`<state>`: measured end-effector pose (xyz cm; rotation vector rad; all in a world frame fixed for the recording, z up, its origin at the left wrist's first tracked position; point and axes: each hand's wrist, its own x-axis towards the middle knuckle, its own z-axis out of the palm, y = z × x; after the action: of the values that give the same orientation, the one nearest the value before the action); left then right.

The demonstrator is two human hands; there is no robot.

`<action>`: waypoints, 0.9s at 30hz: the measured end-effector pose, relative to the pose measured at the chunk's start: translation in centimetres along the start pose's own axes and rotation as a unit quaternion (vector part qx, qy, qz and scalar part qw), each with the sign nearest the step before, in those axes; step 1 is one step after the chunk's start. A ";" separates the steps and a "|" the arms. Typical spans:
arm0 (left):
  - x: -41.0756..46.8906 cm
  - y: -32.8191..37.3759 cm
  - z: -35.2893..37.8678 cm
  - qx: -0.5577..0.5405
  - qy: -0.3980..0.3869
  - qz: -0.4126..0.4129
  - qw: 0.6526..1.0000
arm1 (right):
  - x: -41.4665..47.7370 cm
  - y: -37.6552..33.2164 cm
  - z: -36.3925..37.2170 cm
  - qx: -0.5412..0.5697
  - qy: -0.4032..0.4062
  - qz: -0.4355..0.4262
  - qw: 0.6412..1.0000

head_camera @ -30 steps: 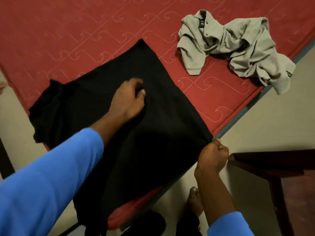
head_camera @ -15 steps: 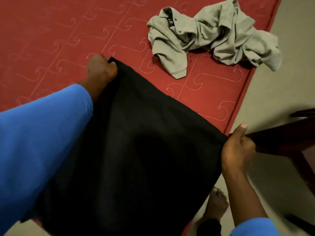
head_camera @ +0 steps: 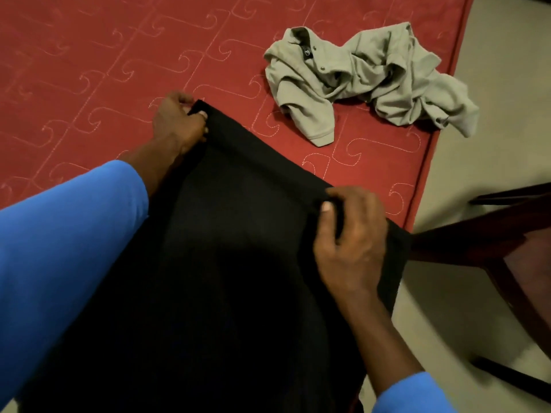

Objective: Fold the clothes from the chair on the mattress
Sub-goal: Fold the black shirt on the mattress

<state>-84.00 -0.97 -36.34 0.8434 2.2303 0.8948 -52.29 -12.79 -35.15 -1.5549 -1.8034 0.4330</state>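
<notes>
A black garment (head_camera: 232,263) lies spread over the near corner of the red mattress (head_camera: 89,70). My left hand (head_camera: 179,123) pinches its far left corner against the mattress. My right hand (head_camera: 348,239) grips the far right part of the same top edge, thumb on top of the cloth. A strip of the black cloth hangs past my right hand over the mattress edge. A crumpled grey polo shirt (head_camera: 366,79) lies loose farther back on the mattress, near its right edge.
A dark wooden chair (head_camera: 501,242) stands on the pale floor (head_camera: 492,114) to the right, close to the mattress corner. My blue sleeves cover the lower left and bottom right of the view.
My left hand moved from the garment's middle to its far corner. My right hand shifted inward along the top edge, onto the cloth. The black garment now lies flatter, its top edge straightened.
</notes>
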 end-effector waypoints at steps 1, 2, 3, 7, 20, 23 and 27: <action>-0.4 0.1 -0.5 -0.013 -0.003 0.004 1.000 | -0.1 -1.4 1.5 0.011 -0.064 -0.033 0.997; -0.9 0.2 -1.2 -0.007 0.001 0.013 1.000 | 0.1 -2.4 3.0 0.014 -0.116 -0.058 0.991; -1.4 -0.2 -2.1 0.035 0.015 0.030 0.999 | 0.5 -3.2 4.6 0.005 -0.157 -0.078 0.985; -5.3 -4.7 -5.6 0.193 0.068 0.085 0.975 | 3.3 -5.1 9.7 -0.125 -0.194 -0.104 0.967; -15.7 -18.5 -12.2 0.329 0.193 0.060 0.923 | 14.8 -15.4 21.6 0.025 -0.268 0.187 0.945; -15.2 -19.3 -13.7 0.309 0.182 0.060 0.931 | 14.5 -15.5 22.1 0.068 -0.218 0.206 0.951; -14.8 -20.1 -16.3 0.329 0.152 0.097 0.927 | 14.3 -13.1 22.9 0.110 -0.135 0.104 0.979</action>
<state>-92.88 -29.39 -37.48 1.3139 2.8155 0.3519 -78.02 2.32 -38.29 -1.5921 -1.7244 0.9500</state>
